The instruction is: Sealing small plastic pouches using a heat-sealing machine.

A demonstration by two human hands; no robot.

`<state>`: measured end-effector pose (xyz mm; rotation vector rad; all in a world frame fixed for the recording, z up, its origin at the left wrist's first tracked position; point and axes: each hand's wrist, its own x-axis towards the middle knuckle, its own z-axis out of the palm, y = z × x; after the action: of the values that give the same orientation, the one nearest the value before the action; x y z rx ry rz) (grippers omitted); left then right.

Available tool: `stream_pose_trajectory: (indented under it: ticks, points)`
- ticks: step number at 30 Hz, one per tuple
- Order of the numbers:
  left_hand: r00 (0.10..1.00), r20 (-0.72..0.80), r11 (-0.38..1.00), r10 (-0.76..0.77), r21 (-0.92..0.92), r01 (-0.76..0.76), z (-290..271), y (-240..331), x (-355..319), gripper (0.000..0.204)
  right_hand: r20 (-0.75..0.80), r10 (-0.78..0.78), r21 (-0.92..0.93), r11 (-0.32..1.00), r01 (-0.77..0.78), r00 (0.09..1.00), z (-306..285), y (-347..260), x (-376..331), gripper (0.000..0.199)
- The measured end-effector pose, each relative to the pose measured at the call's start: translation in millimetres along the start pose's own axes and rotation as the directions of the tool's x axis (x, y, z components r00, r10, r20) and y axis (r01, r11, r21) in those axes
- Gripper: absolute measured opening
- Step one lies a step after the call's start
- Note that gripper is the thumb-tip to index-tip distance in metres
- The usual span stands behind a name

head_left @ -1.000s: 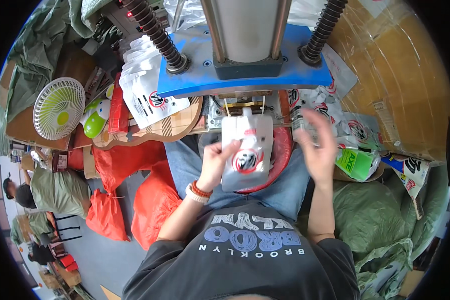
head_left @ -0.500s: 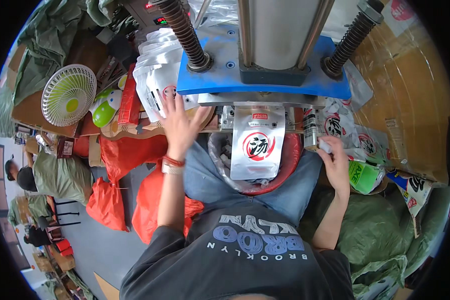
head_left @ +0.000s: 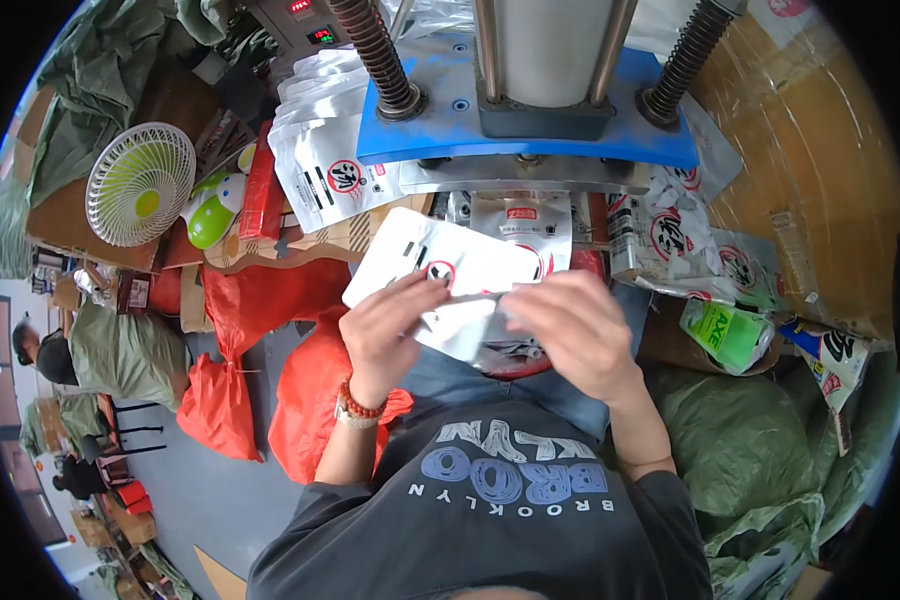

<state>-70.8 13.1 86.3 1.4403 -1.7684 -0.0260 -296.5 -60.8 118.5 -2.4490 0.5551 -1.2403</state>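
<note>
My left hand (head_left: 382, 332) is closed on the near edge of a flat silver-white pouch (head_left: 398, 252) with a red and black round print, held tilted over my lap. Fingers curled and blurred, my right hand (head_left: 582, 332) meets the pouch's right side; any small piece in its fingertips is hidden. Behind the held pouch, another silver pouch (head_left: 530, 214) lies under the metal bar of a press with a blue plate (head_left: 430, 135). Left of the press is a fanned stack of silver pouches (head_left: 305, 140).
A bin with a red rim (head_left: 515, 373) sits between my legs. Printed pouches (head_left: 670, 235) lie right of the press, near a green bottle (head_left: 722, 332) and a cardboard box (head_left: 820, 180). At left are a white fan (head_left: 140, 185) and red bags (head_left: 215, 405).
My left hand has come from the stack toward the middle with a pouch. My right hand, which pinched a small whitish piece at the right, has moved left to that pouch.
</note>
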Motion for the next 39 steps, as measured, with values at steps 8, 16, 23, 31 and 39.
stream_pose_trajectory:
  ticks: [8,16,23,31,39]
  points:
    - [0.946,0.322,0.942,0.032,-0.325,0.079,4.7,18.7,5.7,0.015,0.016,0.239,0.099,0.966,-0.239,0.971,-25.7,-19.6,-3.1,0.042]
    - [0.599,0.592,0.039,-0.539,-0.693,0.720,92.2,-17.9,29.4,0.024,-0.378,0.527,-0.188,0.762,-0.620,0.761,-66.4,26.5,-22.2,0.036]
    - [0.618,0.598,0.242,-0.510,-0.590,0.770,99.4,-35.4,37.0,0.024,-0.040,0.699,-0.406,0.642,-0.651,0.714,-37.8,94.1,-87.7,0.021]
    - [0.917,0.242,0.812,-0.317,0.568,0.131,32.1,-138.4,1.3,0.082,0.094,0.745,0.070,0.656,-0.751,0.660,-79.2,86.6,-94.3,0.036]
    - [0.948,-0.043,0.946,-0.316,0.063,0.318,7.0,-74.0,-22.4,0.033,-0.274,0.312,-0.073,0.936,-0.343,0.910,-55.1,-1.7,-17.3,0.043]
